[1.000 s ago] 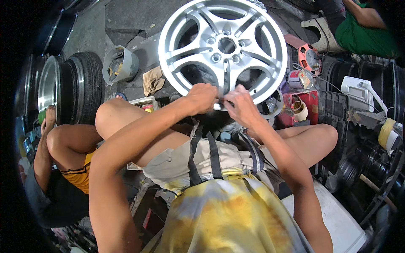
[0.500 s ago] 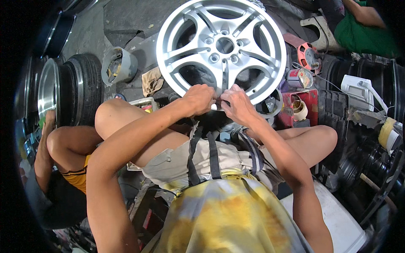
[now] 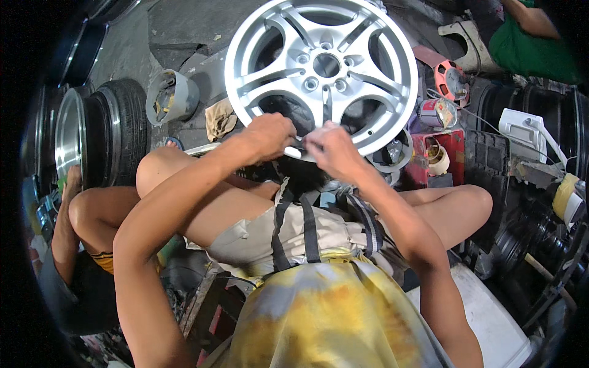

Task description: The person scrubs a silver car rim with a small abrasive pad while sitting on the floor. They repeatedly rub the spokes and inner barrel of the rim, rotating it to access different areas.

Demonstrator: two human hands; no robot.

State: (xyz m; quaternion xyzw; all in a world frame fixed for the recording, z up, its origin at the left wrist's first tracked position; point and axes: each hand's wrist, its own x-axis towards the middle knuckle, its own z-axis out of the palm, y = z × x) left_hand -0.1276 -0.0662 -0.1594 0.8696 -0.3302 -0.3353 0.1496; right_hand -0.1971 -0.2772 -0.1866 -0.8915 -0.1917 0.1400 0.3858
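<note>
A silver alloy wheel rim (image 3: pixel 326 98) with split spokes and a round centre hole lies in front of me. Both hands are at its near edge. My left hand (image 3: pixel 268 136) is closed, its fingertips bunched at the lip left of the nearest spoke. Just to its right, my right hand (image 3: pixel 333 152) is curled over the same edge, thumb and fingers pinched together. Something small and dark seems to lie between the fingertips, too hidden to name.
A grey bucket (image 3: pixel 173 97), crumpled brown paper (image 3: pixel 219 119) and an upright tyre (image 3: pixel 126 126) are on the left. To the right are a red bin (image 3: pixel 453 153) with a tape roll and an orange reel (image 3: pixel 451 81). One person sits at left, another at upper right.
My left hand has slid left along the rim's near edge. My right hand has shifted slightly left and down, and its fingers are more curled. The wheel has hardly moved.
</note>
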